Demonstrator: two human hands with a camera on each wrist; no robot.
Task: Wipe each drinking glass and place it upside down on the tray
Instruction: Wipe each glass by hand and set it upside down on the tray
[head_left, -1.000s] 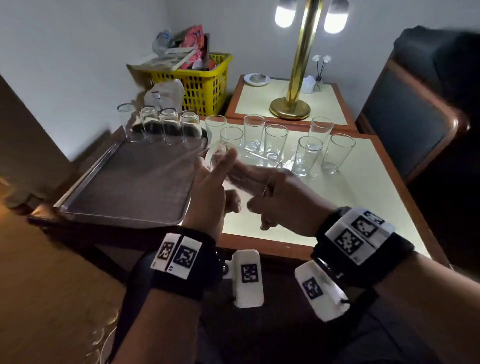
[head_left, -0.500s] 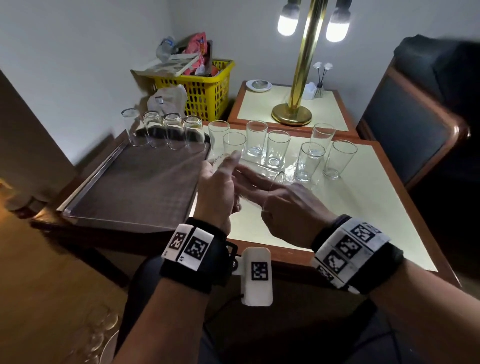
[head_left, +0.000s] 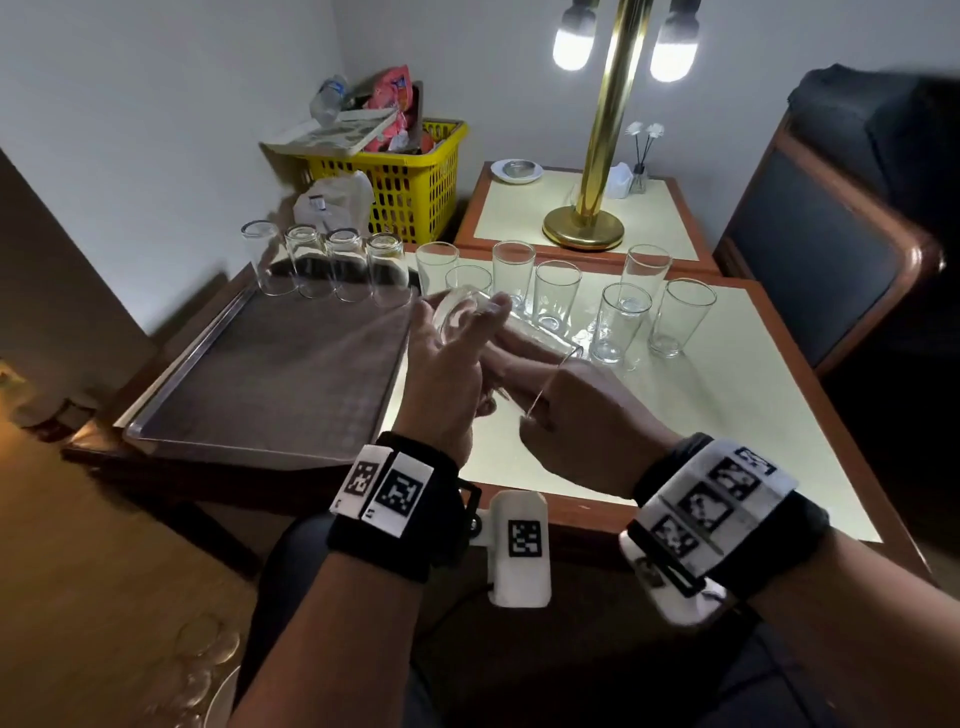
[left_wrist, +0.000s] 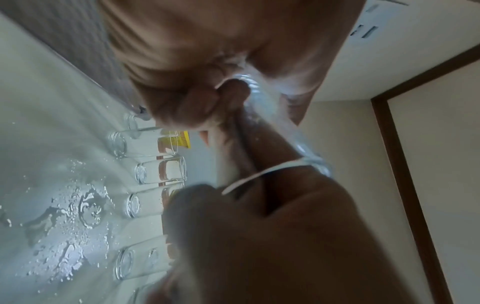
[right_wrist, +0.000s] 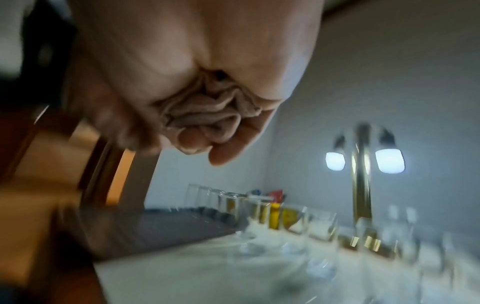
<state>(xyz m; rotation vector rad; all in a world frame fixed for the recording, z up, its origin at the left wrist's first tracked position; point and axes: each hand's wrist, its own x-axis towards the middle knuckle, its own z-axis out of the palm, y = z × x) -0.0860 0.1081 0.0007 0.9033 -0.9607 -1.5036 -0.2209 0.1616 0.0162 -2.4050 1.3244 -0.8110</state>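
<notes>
Yellow basket (head_left: 410, 182); brass lamp (head_left: 597, 156); cream tabletop (head_left: 727, 395).

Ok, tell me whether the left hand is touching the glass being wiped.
Touching. The head view shows the left hand wrapped round the base end of the tilted glass.

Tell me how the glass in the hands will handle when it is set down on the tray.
The glass is probably slippery: water droplets lie on the table, so a firm grip seems wise. It looks thin-walled and clear, so likely fragile if knocked against the row on the tray. Tall and narrow, it may tip if set down tilted.
</notes>
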